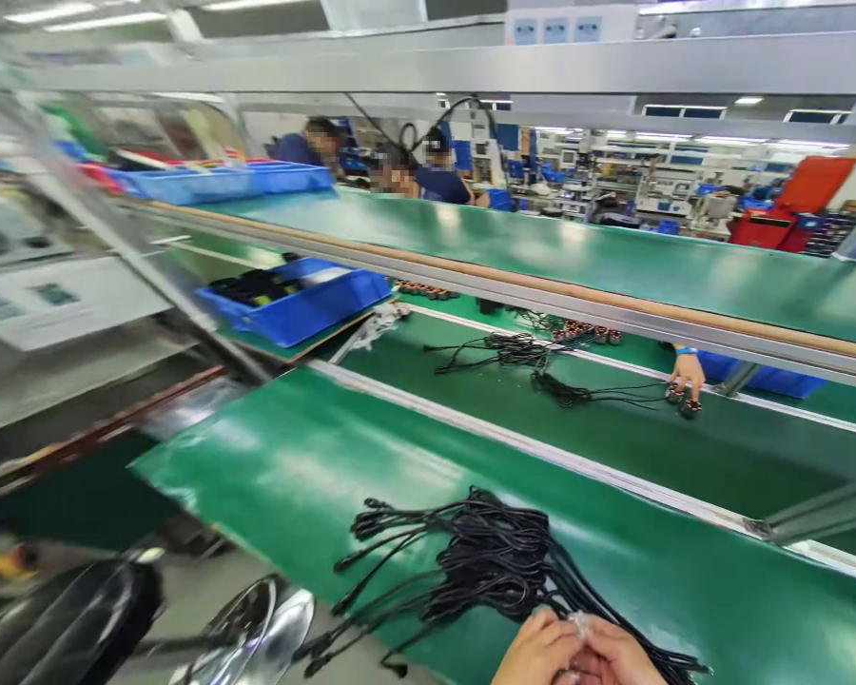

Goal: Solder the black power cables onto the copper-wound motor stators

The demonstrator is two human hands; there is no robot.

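Pinching a scrap of apparently clear plastic in the fingers of left hand and right hand, close to a black cable bundle stretched crosswise, coils beyond and leftward, nearer the left hand.

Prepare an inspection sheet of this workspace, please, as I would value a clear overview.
Surface: glossy green worktop.
Job items: black cable bundle, lying on the worktop.
Clutter: blue bin holding black items, farther left.
Grip: left hand and right hand together pinch a small translucent piece, too unclear to identify.
Cables: some connector ends overhang the worktop's near edge; farther cable bundle beyond.
Surroundings: co-worker's hand touches copper-coloured parts; people farther back.
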